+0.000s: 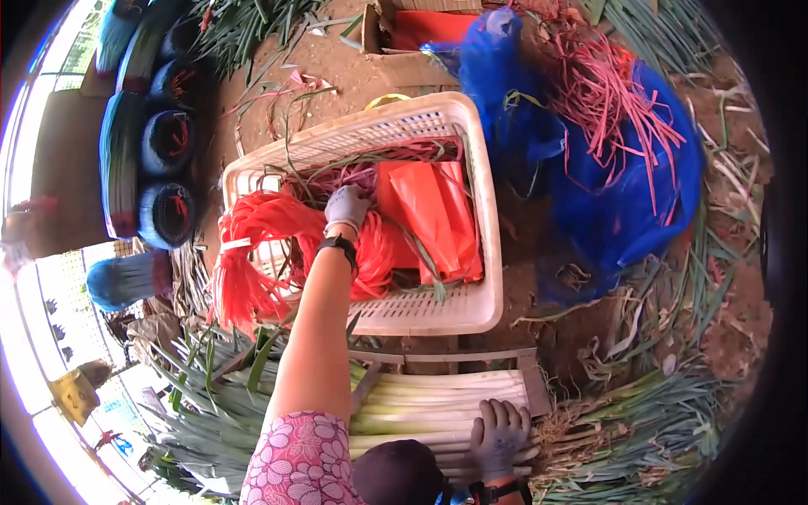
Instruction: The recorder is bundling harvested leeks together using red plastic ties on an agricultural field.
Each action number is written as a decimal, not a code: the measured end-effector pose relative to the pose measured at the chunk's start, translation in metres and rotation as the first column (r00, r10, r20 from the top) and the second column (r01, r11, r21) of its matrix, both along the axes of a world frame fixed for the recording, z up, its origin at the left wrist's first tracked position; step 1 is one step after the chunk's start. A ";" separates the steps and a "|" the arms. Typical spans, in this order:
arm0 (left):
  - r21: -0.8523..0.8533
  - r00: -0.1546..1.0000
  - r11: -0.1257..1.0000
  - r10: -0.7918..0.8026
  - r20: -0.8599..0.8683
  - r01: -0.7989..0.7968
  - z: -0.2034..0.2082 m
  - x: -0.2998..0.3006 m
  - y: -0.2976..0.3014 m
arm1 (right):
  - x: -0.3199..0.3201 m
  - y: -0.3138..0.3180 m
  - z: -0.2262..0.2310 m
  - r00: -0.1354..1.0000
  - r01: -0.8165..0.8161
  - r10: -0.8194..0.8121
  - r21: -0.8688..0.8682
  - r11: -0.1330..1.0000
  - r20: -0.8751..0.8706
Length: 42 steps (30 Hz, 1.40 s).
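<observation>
My left hand (347,207) reaches into the white basket (484,210) at frame center, fingers clenched on red ties (269,220). My right hand (498,438) lies open, flat on leeks (421,408), bottom center.

Bare reddish-brown dirt floor (353,76), littered with green leaf scraps. Crumpled blue plastic sheet (640,202) at right of frame. Stacked dark round bundles (164,143) upper left. Bright daylight along the left edge.

Single head-worn fisheye view, looking steeply down from just above the white basket (471,252), close range, straight edges bending toward the rim, forearms entering from below
</observation>
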<state>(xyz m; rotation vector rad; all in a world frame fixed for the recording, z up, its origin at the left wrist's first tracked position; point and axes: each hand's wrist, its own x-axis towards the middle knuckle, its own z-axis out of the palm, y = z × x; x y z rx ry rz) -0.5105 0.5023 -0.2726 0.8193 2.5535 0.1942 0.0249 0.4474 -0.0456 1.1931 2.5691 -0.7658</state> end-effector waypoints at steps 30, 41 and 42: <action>0.561 0.719 0.497 0.209 0.663 -0.662 0.218 0.002 0.035 | 0.008 0.003 0.013 0.998 0.039 -0.040 -0.024 0.999 -0.056; 0.658 0.712 0.664 -0.648 0.271 0.354 0.371 0.179 0.033 | -0.021 0.037 0.058 0.491 0.317 -0.836 -0.843 0.435 -0.246; 0.660 0.625 0.539 -0.769 0.133 0.523 0.357 0.202 0.020 | -0.043 0.061 0.079 0.397 0.236 -0.907 -0.939 0.251 -0.143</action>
